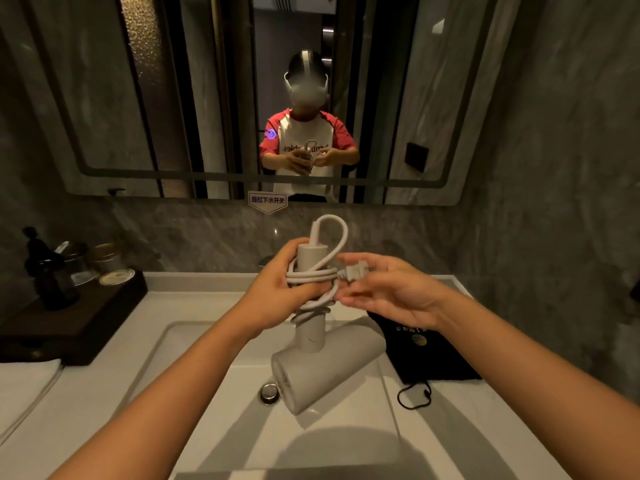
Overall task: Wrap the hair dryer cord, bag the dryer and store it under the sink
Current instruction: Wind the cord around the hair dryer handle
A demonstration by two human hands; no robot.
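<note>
At a dim marble bathroom vanity, everything sits around the white sink (194, 393) at center. Far left of the sink, a folded white towel (24, 386) lies on the tabletop (86, 403), and behind it a dark wooden tray (69, 323) carries a dark pump bottle (48, 271) and lidded glass jars (104, 265). Above the sink, a person holds a pale hair dryer (325, 368) upside down, barrel low over the basin near the chrome drain (269, 392), handle pointing up. The left hand (280, 292) is clenched around the handle, fingers (304, 291) pressing the coils of the white cord (311, 275) wound around it; one loop arcs free above the handle's end. Just right of the handle, the right hand (388, 289) pinches the plug (351, 271) at the cord's end between thumb and fingertips, the other digits loosely spread. Right of the sink, under the right wrist, a black drawstring bag (426, 355) lies flat on the tabletop, its cord looped toward the sink's edge. On the wall behind, a mirror (104, 98) reflects the person in a red-and-white shirt, and a small sign (267, 201) hangs at its lower edge.
</note>
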